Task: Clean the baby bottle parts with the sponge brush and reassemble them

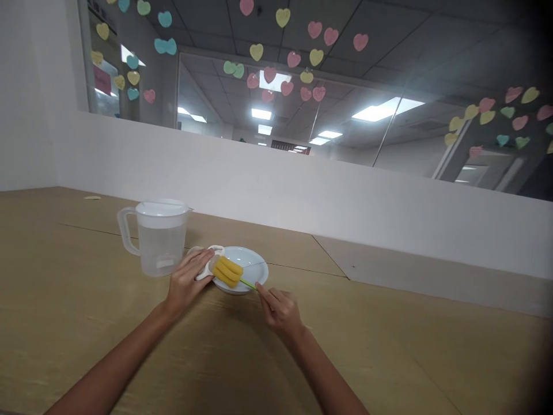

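Observation:
Over a shallow white bowl [254, 268], my left hand [189, 280] is closed on a small container with white loop handles [203, 273], possibly a baby bottle; most of it is hidden behind my fingers and the sponge. My right hand [280, 308] grips the thin green handle of a sponge brush [227, 271]. Its ribbed yellow head is at the container's near end, above the bowl; I cannot tell whether its tip is inside. A clear plastic pitcher [161, 245] with a white lid and side handle stands just left of my left hand, with what looks like water in it.
The tan tabletop [371, 346] has seams across it. A small flat pale piece [92, 197] lies at its back left. Behind the table runs a low white wall [268, 190], with a window above it bearing heart-shaped paper notes [283, 17].

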Demonstrator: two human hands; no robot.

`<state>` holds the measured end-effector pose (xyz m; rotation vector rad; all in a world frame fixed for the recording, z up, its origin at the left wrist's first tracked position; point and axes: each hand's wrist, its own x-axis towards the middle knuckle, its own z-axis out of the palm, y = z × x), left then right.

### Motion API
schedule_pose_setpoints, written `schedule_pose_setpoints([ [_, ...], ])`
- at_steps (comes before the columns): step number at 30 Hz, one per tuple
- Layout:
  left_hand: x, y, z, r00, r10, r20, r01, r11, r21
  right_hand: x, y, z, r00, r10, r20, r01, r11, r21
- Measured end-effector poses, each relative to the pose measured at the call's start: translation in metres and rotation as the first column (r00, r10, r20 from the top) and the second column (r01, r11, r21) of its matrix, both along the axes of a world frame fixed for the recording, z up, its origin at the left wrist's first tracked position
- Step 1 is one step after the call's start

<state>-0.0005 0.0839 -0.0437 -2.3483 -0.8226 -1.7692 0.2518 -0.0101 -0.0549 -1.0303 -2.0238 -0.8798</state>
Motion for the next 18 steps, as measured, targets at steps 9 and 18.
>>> schedule_pose_setpoints([
  [9,0.007,-0.019,0.003,0.931,0.069,-0.358,0.109,0.884,0.454,-0.019,-0.005,-0.001,0.996,-0.043,0.079,0.037,0.996,0.082],
  [18,-0.002,0.000,0.026,0.954,0.212,-0.213,-0.104,0.898,0.428,0.000,-0.002,0.010,0.999,-0.035,0.040,0.029,0.989,0.147],
])
